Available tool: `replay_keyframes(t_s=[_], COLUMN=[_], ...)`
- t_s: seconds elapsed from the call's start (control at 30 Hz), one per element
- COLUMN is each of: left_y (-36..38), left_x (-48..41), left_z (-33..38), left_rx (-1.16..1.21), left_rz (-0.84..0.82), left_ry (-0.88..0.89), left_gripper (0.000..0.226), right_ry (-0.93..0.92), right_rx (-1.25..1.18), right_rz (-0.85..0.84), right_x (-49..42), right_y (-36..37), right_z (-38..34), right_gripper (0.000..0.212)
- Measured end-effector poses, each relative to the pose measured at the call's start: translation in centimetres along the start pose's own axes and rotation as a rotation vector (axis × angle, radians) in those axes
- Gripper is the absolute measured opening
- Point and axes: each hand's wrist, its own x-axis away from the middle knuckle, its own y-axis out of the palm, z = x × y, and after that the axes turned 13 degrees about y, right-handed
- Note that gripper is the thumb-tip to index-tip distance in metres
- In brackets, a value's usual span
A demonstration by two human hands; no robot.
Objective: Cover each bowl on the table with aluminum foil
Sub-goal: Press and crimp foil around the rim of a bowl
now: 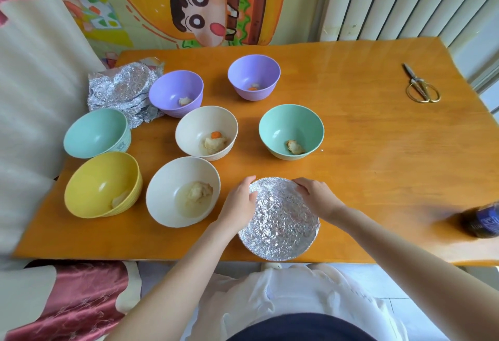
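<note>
Left hand (239, 200) and right hand (317, 196) each clasped the foil (280, 224) at its far rim. Foil was judged light, thin, tear-prone; best held at edges.

Foil-covered bowl (279, 219) front; open bowls (183, 192) left, behind; scissors (421, 86) back right.

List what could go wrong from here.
The covered bowl sits at the near edge of the table; the left hand and right hand pressing its rim could push it off. The left forearm passes close to the near cream bowl and might bump it. Spare foil lies behind the left teal bowl; reaching for it risks knocking that.
</note>
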Motion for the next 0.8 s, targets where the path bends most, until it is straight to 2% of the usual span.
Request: replay_keyframes(t_s=[0.23,0.37,0.53,0.67,0.8], left_y=[0.4,0.9,0.1,-1.1,-0.5], left_x=[-0.4,0.4,1.1,-0.7,-3.4], left_z=[-0.5,-0.9,-0.5,0.4,0.6], left_rx=[-0.021,-0.05,-0.15,-0.163,-0.088], left_rz=[0.042,0.104,-0.045,-0.011,-0.06], left_ry=[0.032,-0.003,-0.12,0.018,0.081], left_gripper=[0.048,0.046,0.041,0.045,0.036], right_ry=[0.002,-0.037,0.048,0.032,-0.007], right_rx=[0.057,-0.021,-0.054,-0.076,-0.122], right_rz=[0.031,0.023,-0.015,-0.031,0.023], right_x=[-0.5,-0.8,-0.8,-0.2,-0.1], right_y=[0.5,0.0,-1.0,-0.8,-0.4], right_z=[-0.9,-1.6,-1.2,-1.3,-1.4], right_gripper=[0.044,0.033,0.036,0.034,0.032])
